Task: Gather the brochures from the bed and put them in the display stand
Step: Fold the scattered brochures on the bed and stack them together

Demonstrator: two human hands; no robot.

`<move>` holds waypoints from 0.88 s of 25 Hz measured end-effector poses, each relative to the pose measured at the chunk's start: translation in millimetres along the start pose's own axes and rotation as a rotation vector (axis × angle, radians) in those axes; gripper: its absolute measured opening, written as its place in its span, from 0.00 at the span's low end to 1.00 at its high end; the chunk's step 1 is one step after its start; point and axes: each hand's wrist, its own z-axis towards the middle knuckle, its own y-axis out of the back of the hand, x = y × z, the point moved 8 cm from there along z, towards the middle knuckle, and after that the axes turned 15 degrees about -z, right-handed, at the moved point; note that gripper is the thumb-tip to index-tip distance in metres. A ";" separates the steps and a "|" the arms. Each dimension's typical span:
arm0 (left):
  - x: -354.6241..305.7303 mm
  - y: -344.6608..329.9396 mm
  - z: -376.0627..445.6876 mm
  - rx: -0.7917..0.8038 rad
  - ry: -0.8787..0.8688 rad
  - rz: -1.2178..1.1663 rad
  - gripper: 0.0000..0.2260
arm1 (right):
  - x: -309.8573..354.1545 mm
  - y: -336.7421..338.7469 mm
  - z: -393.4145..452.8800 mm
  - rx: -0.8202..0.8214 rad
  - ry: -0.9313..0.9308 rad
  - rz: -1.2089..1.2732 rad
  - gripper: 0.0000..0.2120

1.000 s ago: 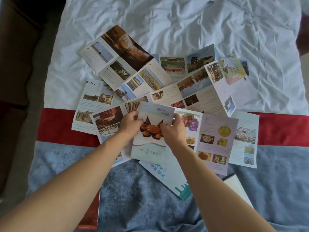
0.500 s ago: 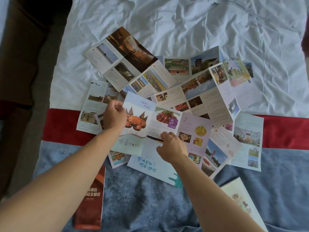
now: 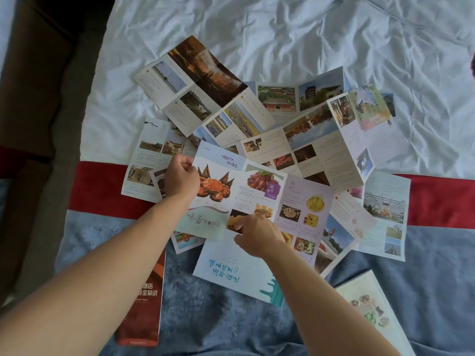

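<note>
Red booklet (image 3: 144,299) lies low left on the bed (image 3: 282,34). My left hand (image 3: 181,177), acting as one grip, pinches the left edge of the crab brochure (image 3: 226,201); my right hand (image 3: 257,235) pinches its bottom edge. It's unfolded atop the scattered brochures (image 3: 308,129). Pale booklet (image 3: 370,309) sits far right.

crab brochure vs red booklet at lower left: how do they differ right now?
The crab brochure lies unfolded in three panels; the red booklet is closed and narrow. The left hand and right hand both pinch the crab brochure; nothing touches the red booklet. The crab brochure overlaps other leaflets; the red booklet lies apart. Both rest on the bed.
</note>
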 end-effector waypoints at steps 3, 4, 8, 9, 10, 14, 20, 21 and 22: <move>2.1 -3.5 -1.3 0.038 0.025 -0.054 0.09 | -15.4 32.3 -1.6 -0.319 -0.148 0.162 0.20; 1.7 -3.3 -1.7 0.036 0.043 -0.095 0.10 | -20.1 40.8 -1.0 -0.368 -0.186 0.209 0.24; -6.0 7.0 0.6 -0.072 0.176 -0.409 0.12 | -20.6 52.4 3.9 -0.294 -0.229 0.495 0.40; -7.8 8.2 2.4 -0.085 0.210 -0.473 0.11 | -15.8 54.2 4.0 -0.275 -0.212 0.593 0.44; -10.3 7.1 3.9 -0.073 0.231 -0.495 0.11 | -9.2 57.5 3.9 -0.261 -0.195 0.707 0.45; -21.9 -12.6 -0.7 0.039 0.134 -0.349 0.09 | 12.0 72.9 5.3 -0.266 -0.130 1.170 0.36; -31.1 -20.2 -5.8 0.064 -0.022 -0.194 0.10 | -8.8 69.8 7.0 -0.323 -0.252 1.249 0.22; -29.8 -19.5 -5.5 0.075 -0.023 -0.183 0.11 | -16.8 67.5 8.3 -0.328 -0.302 1.218 0.20; -27.7 -18.8 -6.0 0.086 -0.026 -0.161 0.11 | -22.2 66.0 9.8 -0.328 -0.327 1.178 0.18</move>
